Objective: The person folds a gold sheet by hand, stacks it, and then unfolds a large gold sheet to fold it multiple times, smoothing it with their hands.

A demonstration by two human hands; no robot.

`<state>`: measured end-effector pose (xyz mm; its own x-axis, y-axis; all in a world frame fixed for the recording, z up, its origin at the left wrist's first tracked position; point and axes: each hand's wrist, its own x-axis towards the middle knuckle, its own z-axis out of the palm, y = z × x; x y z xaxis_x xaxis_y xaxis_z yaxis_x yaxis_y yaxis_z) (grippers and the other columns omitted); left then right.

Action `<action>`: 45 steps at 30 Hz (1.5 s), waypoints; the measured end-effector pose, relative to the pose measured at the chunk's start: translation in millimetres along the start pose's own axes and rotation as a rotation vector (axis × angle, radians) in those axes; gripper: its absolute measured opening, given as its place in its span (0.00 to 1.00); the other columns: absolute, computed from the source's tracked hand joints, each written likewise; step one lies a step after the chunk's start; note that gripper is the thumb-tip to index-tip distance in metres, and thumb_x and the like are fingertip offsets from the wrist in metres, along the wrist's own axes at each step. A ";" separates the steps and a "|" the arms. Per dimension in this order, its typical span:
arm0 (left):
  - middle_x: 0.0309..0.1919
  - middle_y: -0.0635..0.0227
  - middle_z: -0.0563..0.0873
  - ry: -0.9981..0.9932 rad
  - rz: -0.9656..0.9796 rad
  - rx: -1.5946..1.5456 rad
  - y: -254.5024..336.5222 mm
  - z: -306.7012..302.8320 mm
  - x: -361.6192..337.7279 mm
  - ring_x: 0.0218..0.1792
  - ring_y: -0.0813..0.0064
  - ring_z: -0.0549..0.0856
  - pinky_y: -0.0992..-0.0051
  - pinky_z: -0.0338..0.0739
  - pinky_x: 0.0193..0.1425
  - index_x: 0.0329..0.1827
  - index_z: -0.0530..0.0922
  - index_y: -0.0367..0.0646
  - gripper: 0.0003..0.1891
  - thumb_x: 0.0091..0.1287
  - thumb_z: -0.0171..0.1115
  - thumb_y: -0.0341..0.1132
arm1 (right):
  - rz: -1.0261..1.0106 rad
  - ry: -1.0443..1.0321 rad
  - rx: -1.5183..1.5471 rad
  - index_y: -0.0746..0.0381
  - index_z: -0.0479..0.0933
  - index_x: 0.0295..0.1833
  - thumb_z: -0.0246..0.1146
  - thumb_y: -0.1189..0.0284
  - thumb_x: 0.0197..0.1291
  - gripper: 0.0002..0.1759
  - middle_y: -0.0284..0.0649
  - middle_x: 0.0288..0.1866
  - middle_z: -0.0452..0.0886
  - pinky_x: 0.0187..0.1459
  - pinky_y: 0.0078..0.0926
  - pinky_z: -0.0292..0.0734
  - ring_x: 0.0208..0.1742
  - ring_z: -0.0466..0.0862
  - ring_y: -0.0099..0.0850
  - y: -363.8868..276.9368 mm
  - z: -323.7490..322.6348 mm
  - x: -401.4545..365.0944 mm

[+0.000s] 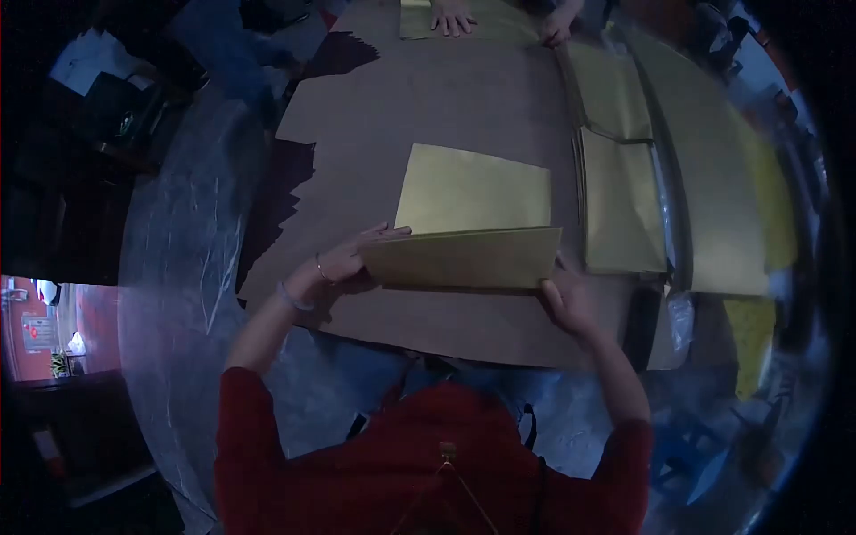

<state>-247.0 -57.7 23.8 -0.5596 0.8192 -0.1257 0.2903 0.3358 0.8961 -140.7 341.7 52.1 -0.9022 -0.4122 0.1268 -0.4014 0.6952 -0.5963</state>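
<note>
My left hand (343, 260) and right hand (564, 305) are both clamped on the near edge of the golden rectangular paper sheet (473, 192), which is lifted and folded between them. A stack of similar golden sheets (621, 214) lies at two o'clock. Another person's hands (452, 18) rest at twelve o'clock, across the brown cardboard surface (428, 98).

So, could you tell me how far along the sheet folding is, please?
Seemingly done: stacked sheets lie at the right. In hand: left hand and right hand hold the gold sheet, near edge bent over. Left: that fold is not pressed flat yet.
</note>
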 end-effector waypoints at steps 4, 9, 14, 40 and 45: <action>0.56 0.54 0.77 0.307 -0.227 -0.944 21.5 15.6 1.1 0.56 0.69 0.75 0.74 0.66 0.63 0.61 0.71 0.36 0.24 0.70 0.46 0.45 | 0.545 0.149 0.259 0.69 0.74 0.42 0.48 0.63 0.69 0.18 0.58 0.38 0.76 0.48 0.38 0.72 0.44 0.77 0.55 -10.6 4.6 5.1; 0.35 0.58 0.84 0.572 -0.350 -0.023 32.5 25.7 15.8 0.36 0.73 0.82 0.73 0.76 0.43 0.47 0.78 0.35 0.19 0.66 0.57 0.44 | 0.630 0.384 0.217 0.66 0.75 0.44 0.47 0.62 0.69 0.18 0.57 0.36 0.77 0.39 0.39 0.71 0.40 0.77 0.55 -3.9 24.1 36.9; 0.23 0.52 0.81 0.879 -0.447 0.126 58.6 40.6 33.2 0.26 0.58 0.82 0.66 0.75 0.33 0.35 0.78 0.34 0.18 0.64 0.60 0.45 | 0.742 0.398 -0.045 0.63 0.75 0.41 0.48 0.59 0.67 0.19 0.56 0.33 0.79 0.37 0.50 0.70 0.36 0.78 0.56 -8.3 24.4 55.8; 0.27 0.63 0.81 0.957 -0.611 0.405 72.9 59.6 47.7 0.34 0.60 0.78 0.63 0.69 0.41 0.46 0.75 0.39 0.17 0.60 0.64 0.41 | 0.664 0.469 -0.463 0.49 0.71 0.60 0.53 0.63 0.66 0.18 0.44 0.27 0.81 0.28 0.41 0.77 0.26 0.81 0.44 -7.4 48.1 51.3; 0.28 0.64 0.80 0.953 -0.627 0.416 72.8 58.9 48.3 0.35 0.62 0.77 0.64 0.67 0.40 0.46 0.75 0.40 0.15 0.60 0.64 0.39 | 0.614 0.460 -0.477 0.48 0.74 0.57 0.55 0.65 0.65 0.15 0.43 0.24 0.80 0.24 0.38 0.74 0.23 0.80 0.41 -8.0 45.6 53.1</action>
<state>-207.2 33.7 57.9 -0.9880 -0.1510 0.0321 -0.1067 0.8182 0.5650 -178.3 287.4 27.4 -0.9121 0.3171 0.2599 0.2415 0.9277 -0.2847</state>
